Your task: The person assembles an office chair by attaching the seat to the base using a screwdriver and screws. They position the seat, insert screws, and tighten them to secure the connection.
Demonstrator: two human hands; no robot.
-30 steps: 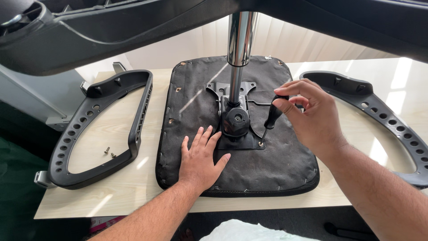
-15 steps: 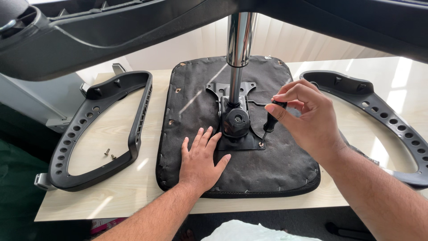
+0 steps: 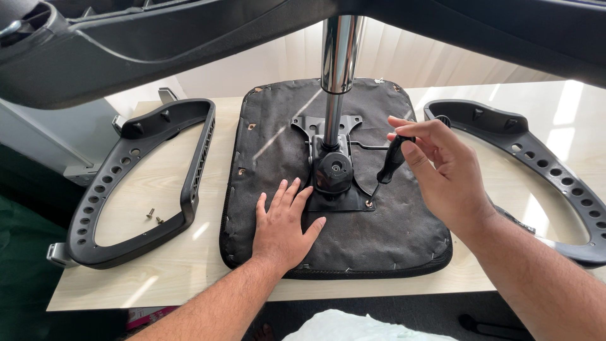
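Observation:
An upturned black chair seat (image 3: 391,233) lies on the light wooden table (image 3: 164,278). A black metal mechanism plate (image 3: 333,170) with a chrome gas cylinder (image 3: 338,57) is fixed at its middle. My left hand (image 3: 283,224) lies flat on the seat fabric, fingers spread, just left of the plate. My right hand (image 3: 442,173) grips a black-handled screwdriver (image 3: 391,161), its tip set on a screw at the plate's front right corner.
A black perforated armrest frame (image 3: 136,183) lies to the left of the seat, another (image 3: 536,158) to the right. Two small screws (image 3: 154,216) rest inside the left frame. The chair base (image 3: 158,38) looms overhead. A white cloth (image 3: 366,328) sits below the table edge.
My right hand turned slightly on the screwdriver and shifted a little lower. My left hand stayed pressed flat on the seat.

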